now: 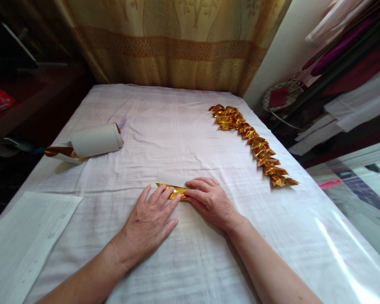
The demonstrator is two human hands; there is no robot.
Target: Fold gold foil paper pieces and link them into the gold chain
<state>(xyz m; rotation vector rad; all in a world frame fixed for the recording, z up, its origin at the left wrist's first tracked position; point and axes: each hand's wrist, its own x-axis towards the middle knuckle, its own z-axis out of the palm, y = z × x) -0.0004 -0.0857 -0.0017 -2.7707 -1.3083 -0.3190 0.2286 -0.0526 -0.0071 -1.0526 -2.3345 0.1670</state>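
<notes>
A sheet of gold foil paper [179,192], folded into a narrow strip, lies on the white cloth in front of me. Its pale back [171,179] shows along the far side. My left hand [150,215] rests flat with fingers spread, their tips pressing on the strip's near edge. Curled over the right end is my right hand [210,198], thumb and fingers closed on the foil paper and hiding that end. To the right, several folded gold foil ingots [261,150] form a slanting row.
A rolled bundle of foil paper [96,140], pale side out, lies at the left. Nearer is a large printed sheet [28,240]. Beyond the cloth-covered table [164,109] hangs a patterned curtain [177,50]. Hanging clothes [351,101] line the right.
</notes>
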